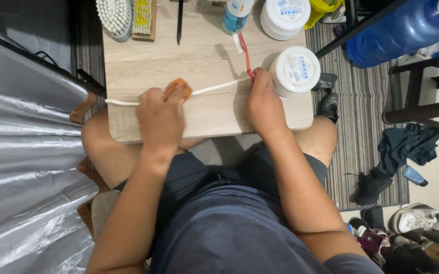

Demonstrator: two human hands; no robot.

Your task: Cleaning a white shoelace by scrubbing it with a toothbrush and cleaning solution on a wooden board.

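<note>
Seen from above, at the frame's centre, a white lace (214, 87) lies stretched across a small wooden table (204, 61). The left hand (161, 119) clenches an orange cloth (179, 87) against the lace. The right hand (264, 104) grips a red toothbrush (244, 53), beside a white tub (295, 71).

You wear a dark navy short-sleeved shirt and dark shorts with faint pinstripes. Your 2 forearms are bare, with no watch, rings or gloves on your left hand (161, 119) or right hand (264, 104); both knees are uncovered.
</note>
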